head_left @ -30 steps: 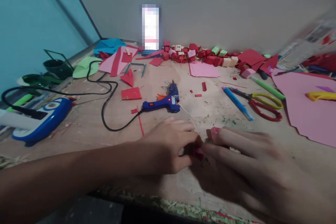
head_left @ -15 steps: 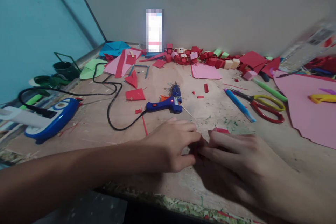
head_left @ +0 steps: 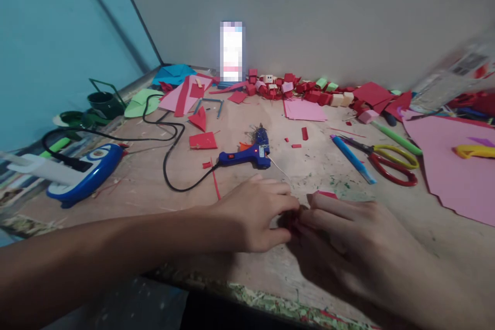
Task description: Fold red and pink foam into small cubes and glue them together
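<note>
Near the front of the table, my left hand (head_left: 259,211) and my right hand (head_left: 351,232) meet fingertip to fingertip. Both are closed on a small dark red paper piece (head_left: 294,221), mostly hidden by the fingers and in shadow. Just beyond my right fingers, the edge of another red paper piece (head_left: 327,194) shows. A blue hot glue gun (head_left: 247,154) lies past my left hand, its small light lit and its cord running left. Small red paper scraps (head_left: 304,134) lie to the right of it.
Scissors (head_left: 394,162), a blue pen (head_left: 353,159) and pink paper sheets (head_left: 456,180) lie at right. A blue power strip (head_left: 88,175) with a plugged-in cord is at left. Along the back wall stand a phone (head_left: 232,51) and a row of folded paper cubes (head_left: 309,93).
The camera view has shifted slightly, so the background sits a little lower and further right. Both hands stay together at the red paper piece, with small finger movements.
</note>
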`<move>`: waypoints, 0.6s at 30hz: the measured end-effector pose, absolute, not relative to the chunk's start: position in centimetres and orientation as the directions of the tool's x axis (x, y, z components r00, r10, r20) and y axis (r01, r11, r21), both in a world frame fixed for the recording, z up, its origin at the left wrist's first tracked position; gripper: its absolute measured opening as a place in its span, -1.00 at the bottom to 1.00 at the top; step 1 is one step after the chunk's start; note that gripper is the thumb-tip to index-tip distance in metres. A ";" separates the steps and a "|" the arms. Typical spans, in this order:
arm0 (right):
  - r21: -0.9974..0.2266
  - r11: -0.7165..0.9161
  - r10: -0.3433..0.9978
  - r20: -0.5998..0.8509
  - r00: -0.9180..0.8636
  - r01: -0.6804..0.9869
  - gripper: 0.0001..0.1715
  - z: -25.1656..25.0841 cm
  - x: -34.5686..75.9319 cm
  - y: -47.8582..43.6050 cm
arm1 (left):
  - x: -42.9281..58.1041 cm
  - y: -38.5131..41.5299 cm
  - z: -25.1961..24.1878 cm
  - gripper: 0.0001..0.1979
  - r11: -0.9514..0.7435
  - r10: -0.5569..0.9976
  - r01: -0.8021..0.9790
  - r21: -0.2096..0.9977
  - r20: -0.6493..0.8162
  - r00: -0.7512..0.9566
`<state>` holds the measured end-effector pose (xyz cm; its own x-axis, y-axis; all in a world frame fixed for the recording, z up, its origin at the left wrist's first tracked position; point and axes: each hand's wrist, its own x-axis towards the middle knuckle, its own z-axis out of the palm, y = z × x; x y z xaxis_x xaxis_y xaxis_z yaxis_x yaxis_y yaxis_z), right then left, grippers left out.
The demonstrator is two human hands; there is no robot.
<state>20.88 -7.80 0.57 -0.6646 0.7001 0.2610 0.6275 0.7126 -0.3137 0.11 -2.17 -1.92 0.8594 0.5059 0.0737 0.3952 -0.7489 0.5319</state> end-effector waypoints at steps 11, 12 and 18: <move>-0.238 0.779 0.625 0.215 -0.751 0.580 -0.73 0.9 20.7 -8.2 | 0.1 -2.3 -1.8 -0.87 -0.741 0.504 0.388 0.548 0.072 0.861; -0.211 0.793 0.608 0.215 -0.764 0.572 -0.74 1.0 20.7 -8.2 | 0.1 -2.3 -1.8 -0.87 -0.742 0.504 0.389 0.546 0.072 0.861; -0.136 0.835 0.551 0.220 -0.805 0.534 -0.83 1.5 21.2 -7.9 | 0.2 -2.3 -2.1 -0.86 -0.753 0.503 0.396 0.525 0.072 0.861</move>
